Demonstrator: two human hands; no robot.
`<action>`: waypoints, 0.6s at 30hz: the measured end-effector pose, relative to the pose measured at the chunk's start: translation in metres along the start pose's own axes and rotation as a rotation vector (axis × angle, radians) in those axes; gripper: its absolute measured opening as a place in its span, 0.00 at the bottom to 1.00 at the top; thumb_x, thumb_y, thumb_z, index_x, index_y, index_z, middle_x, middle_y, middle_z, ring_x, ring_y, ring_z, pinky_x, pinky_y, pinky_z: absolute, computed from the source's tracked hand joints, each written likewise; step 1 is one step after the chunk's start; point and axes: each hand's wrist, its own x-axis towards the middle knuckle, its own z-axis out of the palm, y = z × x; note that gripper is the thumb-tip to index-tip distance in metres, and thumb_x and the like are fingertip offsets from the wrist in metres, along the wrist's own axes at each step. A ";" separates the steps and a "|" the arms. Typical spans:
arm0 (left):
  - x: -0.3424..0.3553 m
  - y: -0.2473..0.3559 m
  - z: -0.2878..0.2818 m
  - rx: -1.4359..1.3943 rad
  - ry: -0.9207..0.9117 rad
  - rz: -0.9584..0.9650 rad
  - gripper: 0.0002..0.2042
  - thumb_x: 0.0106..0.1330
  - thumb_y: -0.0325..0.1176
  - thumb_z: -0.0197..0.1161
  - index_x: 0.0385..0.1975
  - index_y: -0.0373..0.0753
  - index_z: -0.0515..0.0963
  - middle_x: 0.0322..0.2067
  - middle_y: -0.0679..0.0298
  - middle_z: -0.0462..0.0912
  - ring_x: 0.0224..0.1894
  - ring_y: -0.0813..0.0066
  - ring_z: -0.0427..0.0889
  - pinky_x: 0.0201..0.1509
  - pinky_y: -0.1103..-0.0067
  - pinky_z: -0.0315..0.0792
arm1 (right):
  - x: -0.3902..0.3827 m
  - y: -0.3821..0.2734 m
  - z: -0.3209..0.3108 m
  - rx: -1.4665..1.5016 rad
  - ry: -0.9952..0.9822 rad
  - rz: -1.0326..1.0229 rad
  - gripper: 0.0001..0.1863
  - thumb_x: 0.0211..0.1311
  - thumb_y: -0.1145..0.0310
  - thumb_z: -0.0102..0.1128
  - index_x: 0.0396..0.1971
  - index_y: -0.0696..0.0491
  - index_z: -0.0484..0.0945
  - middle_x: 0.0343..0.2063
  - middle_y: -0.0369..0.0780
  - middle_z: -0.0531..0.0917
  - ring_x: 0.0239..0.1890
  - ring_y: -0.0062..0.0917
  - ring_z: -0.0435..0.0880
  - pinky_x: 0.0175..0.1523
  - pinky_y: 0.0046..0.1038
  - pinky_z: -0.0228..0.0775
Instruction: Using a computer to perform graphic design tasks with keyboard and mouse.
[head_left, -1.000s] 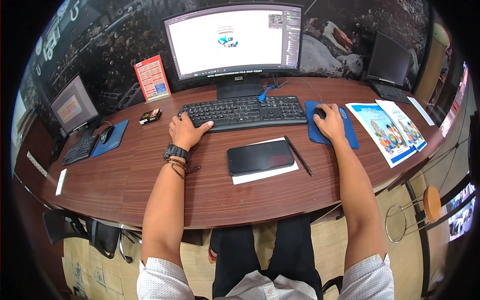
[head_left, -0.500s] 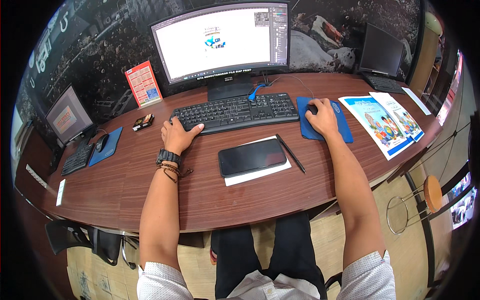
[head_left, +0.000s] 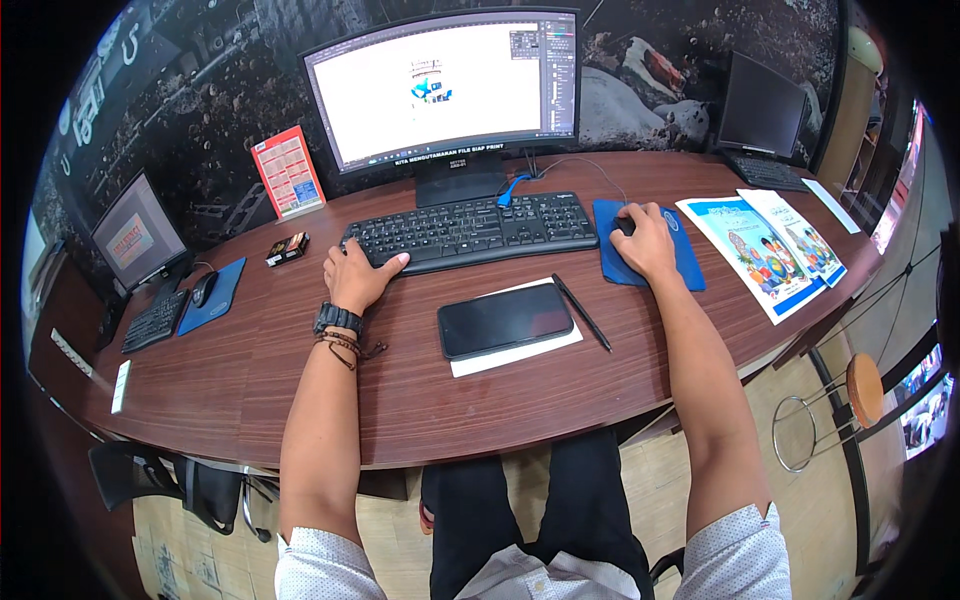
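A: Start nearest the seat. What lies this side of the keyboard?

B: A dark smartphone, screen off, flat on a white sheet of paper, and a black pen just right of it. Neither hand touches them.

A: And the hands?

B: The left hand rests at the keyboard's left end, grip loose and flat, thumb laid along the front edge, holding nothing. A black wristwatch and cord bracelets sit on that wrist. The right hand lies right of the keyboard on a blue mouse pad, grip curved down over a black mouse that shows only at its far tip.

A: Further back?

B: Behind the keyboard stands the curved monitor, showing a design program with a mostly white page and one small coloured graphic near its top. A red card stand is off to the keyboard's left rear.

A: How far along would you judge the work?

B: Early or midway, I'd say: the page is open and one graphic is placed, the rest is bare. Printed colour sheets well right of the keyboard lie untouched on the bench.
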 end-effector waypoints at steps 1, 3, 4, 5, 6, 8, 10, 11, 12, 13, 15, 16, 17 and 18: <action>0.000 0.001 -0.001 0.005 -0.003 0.000 0.53 0.51 0.69 0.69 0.64 0.26 0.65 0.57 0.40 0.68 0.62 0.41 0.66 0.66 0.58 0.63 | 0.001 0.001 0.001 0.012 0.007 -0.003 0.21 0.50 0.62 0.62 0.47 0.49 0.81 0.52 0.45 0.75 0.55 0.45 0.75 0.60 0.42 0.71; 0.000 0.001 -0.001 -0.004 -0.003 0.005 0.53 0.51 0.69 0.69 0.64 0.26 0.64 0.57 0.40 0.68 0.62 0.41 0.66 0.67 0.58 0.63 | 0.002 0.005 0.003 0.019 0.023 -0.005 0.21 0.51 0.62 0.62 0.47 0.49 0.81 0.52 0.45 0.75 0.55 0.45 0.76 0.60 0.42 0.71; 0.000 0.001 0.000 -0.009 -0.006 0.006 0.53 0.51 0.69 0.69 0.64 0.26 0.64 0.57 0.40 0.67 0.62 0.41 0.66 0.67 0.58 0.62 | 0.002 0.007 0.004 0.031 0.024 -0.016 0.21 0.52 0.62 0.62 0.48 0.50 0.81 0.52 0.45 0.75 0.55 0.44 0.76 0.60 0.42 0.71; -0.001 0.001 -0.001 -0.011 -0.001 0.008 0.53 0.51 0.69 0.69 0.64 0.26 0.64 0.57 0.40 0.67 0.62 0.41 0.66 0.67 0.58 0.62 | 0.002 0.007 0.005 0.045 0.023 -0.029 0.20 0.53 0.62 0.62 0.48 0.50 0.81 0.52 0.45 0.75 0.55 0.44 0.76 0.60 0.41 0.71; -0.002 0.001 0.000 -0.012 -0.001 0.007 0.53 0.51 0.69 0.69 0.64 0.26 0.64 0.58 0.40 0.67 0.62 0.41 0.66 0.67 0.58 0.62 | 0.002 0.008 0.005 0.046 0.028 -0.030 0.20 0.53 0.62 0.62 0.48 0.50 0.81 0.52 0.45 0.75 0.55 0.44 0.76 0.60 0.41 0.71; -0.002 0.001 -0.001 -0.014 0.003 0.007 0.53 0.51 0.68 0.69 0.64 0.26 0.64 0.58 0.40 0.67 0.62 0.41 0.66 0.67 0.58 0.62 | 0.002 0.008 0.005 0.062 0.024 -0.025 0.20 0.54 0.62 0.63 0.48 0.50 0.82 0.52 0.46 0.75 0.55 0.44 0.76 0.60 0.42 0.71; -0.003 0.000 -0.002 -0.009 -0.001 0.004 0.52 0.51 0.68 0.69 0.64 0.26 0.64 0.58 0.40 0.67 0.62 0.41 0.66 0.67 0.58 0.62 | 0.001 0.006 0.005 0.076 0.026 -0.031 0.20 0.54 0.62 0.63 0.48 0.50 0.82 0.52 0.46 0.75 0.55 0.44 0.77 0.60 0.42 0.71; -0.003 0.000 -0.002 -0.010 0.001 0.005 0.52 0.51 0.68 0.69 0.64 0.26 0.64 0.58 0.40 0.67 0.62 0.41 0.66 0.67 0.58 0.62 | 0.000 0.005 0.004 0.086 0.027 -0.033 0.20 0.55 0.62 0.63 0.48 0.51 0.82 0.52 0.46 0.75 0.55 0.44 0.77 0.60 0.42 0.71; -0.003 0.000 -0.002 -0.010 -0.002 0.003 0.52 0.52 0.68 0.69 0.64 0.26 0.64 0.58 0.40 0.67 0.62 0.41 0.66 0.67 0.58 0.62 | 0.001 0.005 0.004 0.086 0.029 -0.033 0.20 0.55 0.62 0.63 0.48 0.51 0.82 0.52 0.46 0.75 0.55 0.44 0.77 0.60 0.42 0.71; -0.002 0.000 -0.001 -0.011 -0.004 0.000 0.52 0.52 0.68 0.69 0.64 0.26 0.64 0.58 0.40 0.67 0.62 0.41 0.66 0.67 0.58 0.62 | 0.001 0.005 0.005 0.081 0.029 -0.036 0.20 0.55 0.62 0.63 0.49 0.51 0.82 0.52 0.46 0.75 0.55 0.44 0.77 0.60 0.42 0.71; -0.003 0.001 -0.002 -0.017 -0.005 -0.001 0.52 0.52 0.68 0.69 0.64 0.26 0.65 0.58 0.40 0.67 0.62 0.41 0.65 0.67 0.58 0.62 | 0.001 0.006 0.004 0.076 0.031 -0.038 0.20 0.55 0.62 0.63 0.49 0.51 0.82 0.52 0.47 0.75 0.55 0.44 0.77 0.60 0.41 0.71; -0.003 0.002 -0.003 -0.022 -0.006 -0.004 0.52 0.52 0.68 0.69 0.64 0.26 0.65 0.58 0.40 0.67 0.62 0.41 0.65 0.67 0.58 0.62 | 0.001 0.007 0.004 0.079 0.040 -0.046 0.20 0.56 0.62 0.63 0.49 0.51 0.82 0.52 0.47 0.75 0.54 0.44 0.77 0.60 0.41 0.71; -0.003 0.003 -0.004 -0.022 -0.006 -0.003 0.52 0.52 0.68 0.69 0.64 0.26 0.65 0.58 0.40 0.67 0.62 0.41 0.65 0.67 0.58 0.62 | 0.001 0.007 0.004 0.083 0.048 -0.055 0.20 0.56 0.62 0.64 0.49 0.51 0.82 0.51 0.47 0.76 0.54 0.45 0.77 0.60 0.41 0.71; -0.004 0.004 -0.005 -0.020 -0.011 -0.004 0.52 0.52 0.68 0.69 0.64 0.26 0.65 0.58 0.40 0.67 0.62 0.41 0.65 0.67 0.58 0.62 | 0.001 0.007 0.004 0.083 0.048 -0.055 0.20 0.56 0.62 0.64 0.49 0.51 0.82 0.51 0.47 0.76 0.54 0.45 0.77 0.60 0.41 0.71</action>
